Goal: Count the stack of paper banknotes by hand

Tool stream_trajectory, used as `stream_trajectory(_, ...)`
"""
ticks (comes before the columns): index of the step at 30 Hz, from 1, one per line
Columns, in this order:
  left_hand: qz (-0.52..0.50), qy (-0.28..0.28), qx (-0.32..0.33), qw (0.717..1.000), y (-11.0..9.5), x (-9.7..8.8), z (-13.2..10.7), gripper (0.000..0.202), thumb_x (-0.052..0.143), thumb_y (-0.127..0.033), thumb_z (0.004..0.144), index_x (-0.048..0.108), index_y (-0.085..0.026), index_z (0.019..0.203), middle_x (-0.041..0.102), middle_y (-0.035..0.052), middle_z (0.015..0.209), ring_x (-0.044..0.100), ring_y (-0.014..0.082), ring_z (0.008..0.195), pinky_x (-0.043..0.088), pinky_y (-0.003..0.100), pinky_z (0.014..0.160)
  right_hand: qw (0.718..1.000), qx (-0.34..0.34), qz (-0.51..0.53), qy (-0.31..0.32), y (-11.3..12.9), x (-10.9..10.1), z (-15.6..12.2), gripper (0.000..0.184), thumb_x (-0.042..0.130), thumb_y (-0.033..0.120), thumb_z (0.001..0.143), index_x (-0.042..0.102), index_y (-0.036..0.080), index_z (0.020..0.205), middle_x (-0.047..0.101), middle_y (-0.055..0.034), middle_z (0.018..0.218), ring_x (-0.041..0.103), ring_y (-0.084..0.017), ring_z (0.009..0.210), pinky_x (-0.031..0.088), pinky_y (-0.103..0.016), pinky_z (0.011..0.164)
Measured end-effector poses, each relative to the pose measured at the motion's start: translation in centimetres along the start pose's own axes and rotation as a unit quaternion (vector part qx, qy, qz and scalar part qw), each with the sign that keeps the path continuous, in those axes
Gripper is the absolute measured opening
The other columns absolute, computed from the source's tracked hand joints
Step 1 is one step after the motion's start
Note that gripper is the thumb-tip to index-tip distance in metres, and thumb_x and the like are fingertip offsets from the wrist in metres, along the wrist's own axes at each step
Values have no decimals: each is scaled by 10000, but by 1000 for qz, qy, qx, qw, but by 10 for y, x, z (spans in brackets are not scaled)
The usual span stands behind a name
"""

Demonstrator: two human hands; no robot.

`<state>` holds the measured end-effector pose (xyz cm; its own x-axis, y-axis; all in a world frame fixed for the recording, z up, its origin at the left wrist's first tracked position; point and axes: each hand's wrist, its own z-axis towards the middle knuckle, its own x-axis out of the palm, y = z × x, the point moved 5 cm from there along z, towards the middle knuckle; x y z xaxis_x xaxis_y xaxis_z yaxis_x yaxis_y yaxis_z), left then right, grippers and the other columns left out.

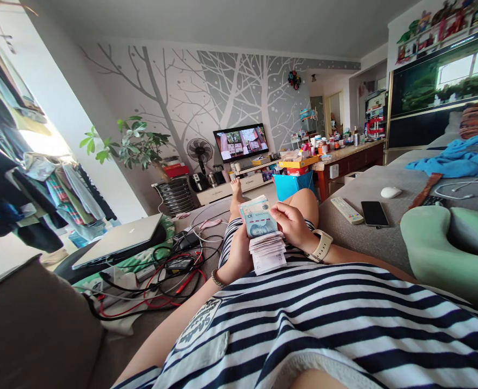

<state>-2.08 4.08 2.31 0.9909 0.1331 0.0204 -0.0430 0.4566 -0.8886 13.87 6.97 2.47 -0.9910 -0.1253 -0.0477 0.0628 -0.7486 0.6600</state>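
A laptop (119, 237) lies left of the banknotes (261, 235). A remote (346, 210) and phone (374, 214) lie right, on the sofa (369, 189). The television (241, 142) stands beyond.

A laptop (119, 237) lies beside tangled cables (170, 270); a remote (346, 209) and phone (374, 213) rest on the sofa (385, 240).

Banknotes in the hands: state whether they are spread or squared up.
Spread: the banknotes fan out stepwise in the left hand; the right hand holds the top ones upright.
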Motion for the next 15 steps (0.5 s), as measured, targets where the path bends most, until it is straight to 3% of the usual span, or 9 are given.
stream_trajectory(4,-75,-5,-88,993,5,7,0,181,769,-334,723,645,-219,658,604,-5,544,628,201,649,518,282,611,999,23,40,17,-1,2,-1,720,433,903,916,540,237,664,494,7,548,424,-151,526,351,-312,543)
stream_trajectory(8,-130,0,-181,975,12,10,-1,215,677,-381,778,618,-215,655,508,-35,470,421,122,421,350,260,440,995,42,72,62,-1,8,-2,778,407,947,886,624,217,730,595,-14,557,445,-136,481,369,-296,521)
stream_trajectory(11,-133,1,-174,976,13,8,0,185,682,-366,754,609,-223,662,477,-56,461,361,104,405,287,255,425,994,30,66,77,1,9,-3,719,481,901,900,613,215,725,579,4,548,489,-138,502,396,-290,554)
stream_trajectory(15,-151,-4,-146,978,12,8,1,171,732,-352,695,646,-208,727,572,-43,560,511,128,527,432,250,543,1000,11,15,10,0,0,0,601,646,788,880,552,227,687,515,33,560,475,-141,552,387,-292,584)
